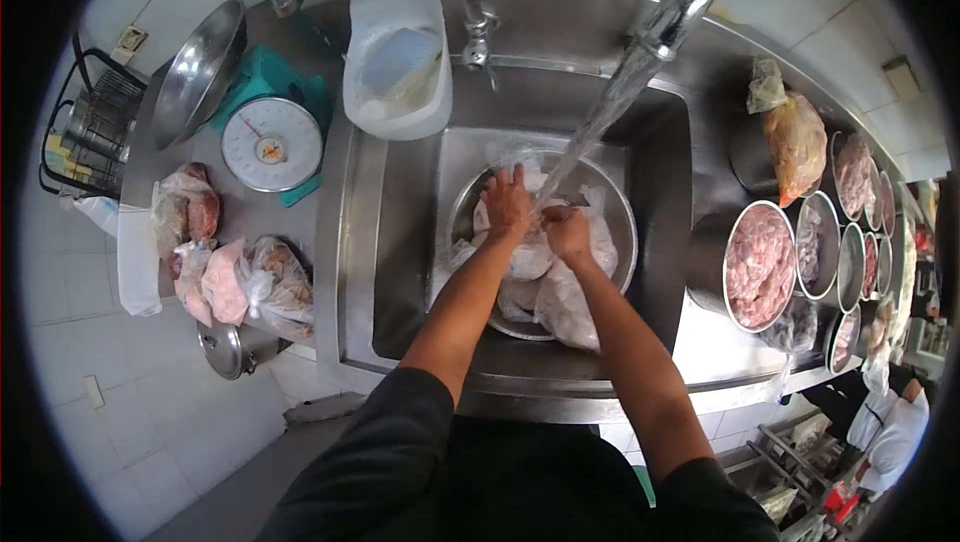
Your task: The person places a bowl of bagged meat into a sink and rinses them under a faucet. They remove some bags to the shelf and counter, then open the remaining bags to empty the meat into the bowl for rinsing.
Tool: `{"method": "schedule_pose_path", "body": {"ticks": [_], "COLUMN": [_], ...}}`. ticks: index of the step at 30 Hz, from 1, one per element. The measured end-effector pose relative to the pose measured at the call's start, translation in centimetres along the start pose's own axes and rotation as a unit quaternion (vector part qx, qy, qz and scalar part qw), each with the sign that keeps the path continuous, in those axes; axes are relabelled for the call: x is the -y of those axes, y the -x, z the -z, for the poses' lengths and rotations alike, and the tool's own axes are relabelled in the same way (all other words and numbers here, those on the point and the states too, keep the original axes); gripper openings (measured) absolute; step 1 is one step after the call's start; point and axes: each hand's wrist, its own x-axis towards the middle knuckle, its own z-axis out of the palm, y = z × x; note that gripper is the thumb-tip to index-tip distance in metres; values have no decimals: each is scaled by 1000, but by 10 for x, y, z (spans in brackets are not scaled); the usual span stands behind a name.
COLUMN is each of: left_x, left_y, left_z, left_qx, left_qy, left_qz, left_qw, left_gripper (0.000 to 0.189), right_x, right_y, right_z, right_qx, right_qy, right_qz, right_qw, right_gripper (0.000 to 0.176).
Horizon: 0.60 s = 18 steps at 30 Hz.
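A round metal bowl [628, 232] sits in the steel sink, holding several clear plastic bags [572, 304] with pale contents that I cannot make out. My left hand [508, 206] lies over the bags at the back of the bowl, its fingers stretched and spread. Close beside it, my right hand [569, 234] is closed, pinching the plastic of one bag. Water [595, 122] runs from the right faucet [685, 2] into the bowl, just behind my hands.
Left of the sink [405, 232] stand a teal dial scale [271, 144] and several bagged meat pieces [222, 277]. A white plastic container [398, 107] is at the back left corner. Pots of meat [760, 267] line the right counter; a person [890, 432] is at far right.
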Motion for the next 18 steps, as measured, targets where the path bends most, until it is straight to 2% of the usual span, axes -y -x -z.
{"method": "schedule_pose_path", "body": {"ticks": [2, 3, 6, 7, 9, 11, 15, 18], "left_x": [-6, 0, 12, -2, 16, -9, -21, -6], "left_y": [-7, -11, -39, -36, -64, -56, -50, -50], "left_z": [7, -12, -68, -53, -123, -66, -38, -32], "left_qx": [3, -79, -102, -95, -47, 31, 99, 17], "left_qy": [-2, -117, -180, -99, -42, -194, -208, -180], "left_qz": [-11, -95, -241, -250, -144, -212, -214, -258], "left_qw": [1000, 985, 948, 958, 988, 957, 949, 949], "left_gripper": [54, 36, 32, 28, 28, 20, 21, 21], "right_x": [-5, -4, 18, 29, 34, 32, 27, 38], "right_y": [11, 17, 36, 41, 51, 55, 61, 56], "right_z": [-11, -15, -6, -2, -2, -6, -7, 0], "right_qx": [-9, -15, 29, 18, 0, -15, -35, -5], "right_qy": [0, -1, 36, 22, 39, 21, 20, 26], "right_qz": [2, 3, -10, -8, 11, 0, -11, -75], "right_qw": [1000, 1000, 999, 1000, 999, 1000, 999, 997], "right_gripper": [26, 26, 28, 28, 27, 26, 27, 29]}}
